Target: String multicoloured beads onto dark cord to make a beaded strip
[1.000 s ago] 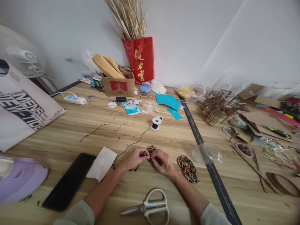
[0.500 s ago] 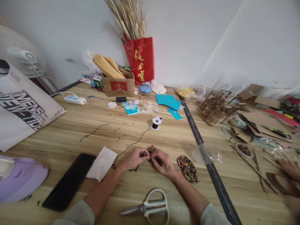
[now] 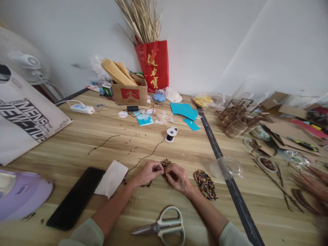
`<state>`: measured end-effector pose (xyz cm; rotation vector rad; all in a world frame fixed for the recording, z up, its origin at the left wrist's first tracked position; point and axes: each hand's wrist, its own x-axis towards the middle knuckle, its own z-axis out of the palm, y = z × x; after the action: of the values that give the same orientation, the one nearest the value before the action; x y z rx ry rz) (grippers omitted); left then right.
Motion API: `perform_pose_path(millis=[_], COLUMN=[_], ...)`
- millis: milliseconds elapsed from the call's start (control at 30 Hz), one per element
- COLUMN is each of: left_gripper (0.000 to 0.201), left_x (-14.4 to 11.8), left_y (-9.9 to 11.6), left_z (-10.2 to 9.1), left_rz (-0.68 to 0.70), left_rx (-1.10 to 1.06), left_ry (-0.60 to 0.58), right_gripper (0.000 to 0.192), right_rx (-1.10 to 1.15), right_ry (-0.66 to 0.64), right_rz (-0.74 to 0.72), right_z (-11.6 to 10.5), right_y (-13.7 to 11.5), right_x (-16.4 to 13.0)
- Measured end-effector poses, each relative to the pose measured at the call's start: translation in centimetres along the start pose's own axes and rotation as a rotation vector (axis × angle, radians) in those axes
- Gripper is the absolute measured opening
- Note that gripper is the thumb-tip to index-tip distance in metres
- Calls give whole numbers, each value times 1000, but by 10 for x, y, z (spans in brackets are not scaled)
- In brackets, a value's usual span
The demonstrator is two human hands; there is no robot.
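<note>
My left hand [image 3: 150, 173] and my right hand [image 3: 178, 177] meet fingertip to fingertip over the table, both pinched closed on a string of small multicoloured beads [image 3: 166, 164]. The exact spot in the pinch is too small to make out. Part of the beads shows beneath my left wrist. A thin black cord [image 3: 146, 156] runs from a white spool [image 3: 170, 135] down to the beads by that wrist. Right of my right hand lies a coiled bundle of similar beads [image 3: 205, 185]. Scissors with pale handles [image 3: 171, 223] rest between my forearms.
On the left are a black phone [image 3: 75, 198], a white paper [image 3: 111, 179] and a purple object [image 3: 25, 196]. A cardboard box [image 3: 129, 95] and red bag [image 3: 155, 66] stand behind. A clear lid [image 3: 227, 167] lies right; another person's hand [image 3: 314, 181] is beyond.
My hands keep nearly the same position on the beads. At the far right, the other person's hand has moved and is blurred.
</note>
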<state>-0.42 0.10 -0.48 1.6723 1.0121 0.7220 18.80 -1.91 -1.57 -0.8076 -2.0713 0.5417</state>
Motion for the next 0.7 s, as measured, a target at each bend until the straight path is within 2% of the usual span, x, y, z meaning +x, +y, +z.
perform_pose_path(millis=[700], left_gripper=[11], left_x=[-1], left_y=[4], left_z=[0], left_rz=[2], left_rx=[14], left_ry=[-15], right_gripper=[6], right_rx=[-7], right_ry=[0], right_rz=[-9], right_z=[-1], right_y=[-4], right_x=[3])
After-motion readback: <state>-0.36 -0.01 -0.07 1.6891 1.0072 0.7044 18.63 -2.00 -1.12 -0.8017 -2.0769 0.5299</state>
